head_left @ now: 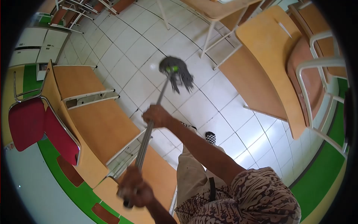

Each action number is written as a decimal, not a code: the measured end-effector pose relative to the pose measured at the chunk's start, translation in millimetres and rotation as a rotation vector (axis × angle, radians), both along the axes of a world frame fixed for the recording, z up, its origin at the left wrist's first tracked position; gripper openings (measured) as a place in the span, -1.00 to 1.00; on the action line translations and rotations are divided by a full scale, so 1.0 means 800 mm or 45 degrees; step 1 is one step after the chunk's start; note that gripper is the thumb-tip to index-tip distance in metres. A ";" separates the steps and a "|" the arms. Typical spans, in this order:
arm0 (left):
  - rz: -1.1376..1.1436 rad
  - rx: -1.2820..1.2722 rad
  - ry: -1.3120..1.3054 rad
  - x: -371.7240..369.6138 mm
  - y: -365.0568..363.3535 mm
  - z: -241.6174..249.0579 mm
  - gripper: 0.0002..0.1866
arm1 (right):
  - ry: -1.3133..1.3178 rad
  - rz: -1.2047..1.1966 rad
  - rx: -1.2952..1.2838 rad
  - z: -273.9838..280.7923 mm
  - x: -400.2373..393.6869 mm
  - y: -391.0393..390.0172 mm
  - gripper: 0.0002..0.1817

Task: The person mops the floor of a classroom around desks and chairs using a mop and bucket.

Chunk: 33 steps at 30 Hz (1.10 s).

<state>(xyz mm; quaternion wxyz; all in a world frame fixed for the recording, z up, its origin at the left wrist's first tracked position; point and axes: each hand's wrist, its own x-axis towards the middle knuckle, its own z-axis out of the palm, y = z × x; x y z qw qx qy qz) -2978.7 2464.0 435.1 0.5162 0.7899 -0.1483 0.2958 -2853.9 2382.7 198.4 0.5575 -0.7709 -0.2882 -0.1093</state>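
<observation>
A mop point(178, 72) with dark grey strands and a bright green connector lies against the white tiled floor point(141, 56), its strands trailing to the lower right. Its grey metal handle point(146, 142) runs slantwise down toward me. Partway along the handle, my right hand point(158, 115) is wrapped around it, the arm stretched out ahead. Close to the handle's dark end cap, my left hand point(136, 187) grips it lower in the view, slightly blurred.
Wooden desks point(100, 123) line the left, with red-cushioned chairs point(28, 121) beside them. At right stand a wooden desk point(257, 78) and a white-framed chair point(304, 82). White cabinets point(37, 44) are at upper left. My checkered shoe point(210, 137) is on the tiles.
</observation>
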 end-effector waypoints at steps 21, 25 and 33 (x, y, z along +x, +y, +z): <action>-0.711 -0.839 0.664 -0.136 -0.132 0.097 -0.75 | 0.015 -0.969 0.114 0.079 -0.315 -0.161 -0.81; -0.621 -0.605 0.518 -0.168 -0.138 0.078 -0.76 | -0.056 -0.548 0.066 0.057 -0.241 -0.174 -0.81; -0.411 -0.805 0.656 -0.258 -0.148 0.027 -0.63 | -0.009 -0.667 -0.051 0.030 -0.331 -0.220 -0.79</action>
